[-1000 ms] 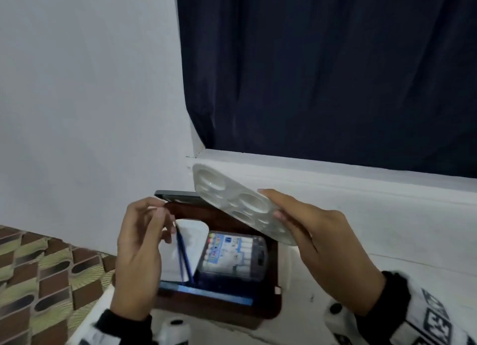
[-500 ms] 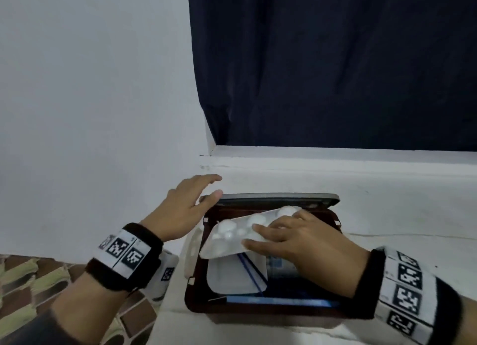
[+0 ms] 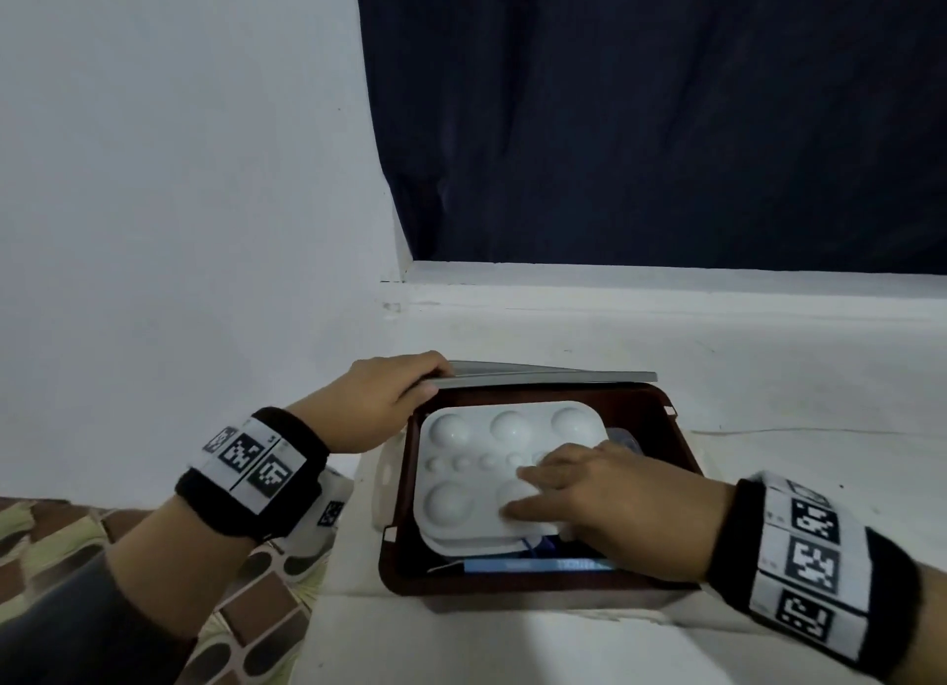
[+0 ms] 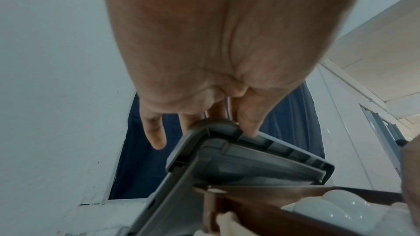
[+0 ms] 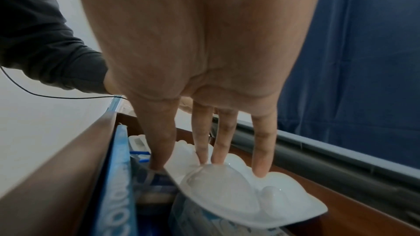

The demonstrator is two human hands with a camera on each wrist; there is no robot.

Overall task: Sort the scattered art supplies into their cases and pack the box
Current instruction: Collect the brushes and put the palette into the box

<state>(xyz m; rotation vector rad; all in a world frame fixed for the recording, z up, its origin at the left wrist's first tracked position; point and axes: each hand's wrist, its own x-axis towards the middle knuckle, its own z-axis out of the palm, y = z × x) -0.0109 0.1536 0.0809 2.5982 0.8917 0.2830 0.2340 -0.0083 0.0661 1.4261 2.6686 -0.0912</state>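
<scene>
- The box [image 3: 681, 459], brown and open, sits at lower centre of the head view, with its grey lid [image 3: 543, 374] raised behind it at the far edge.
- The palette [image 3: 492, 459], white with round wells, lies flat inside the box, filling its left and middle part, on top of another white tray.
- The right hand [image 3: 604, 500] rests on the palette with fingers [image 5: 202, 143] nearly straight, tips pressing its surface; it grips nothing.
- The left hand [image 3: 379, 402] holds the lid's left corner, fingers curled over the edge and thumb beneath, as the left wrist view shows.
- Under the palette a blue package [image 3: 538, 565] lies along the near wall; beside it are blue-printed packs, probably paints, though the view is too blurred to be sure.
- Judged from this, packing is near its end: the palette is in, and what is left is to lift the right hand out and close the lid.
- No loose supplies show on the white ledge [image 3: 768, 407].
</scene>
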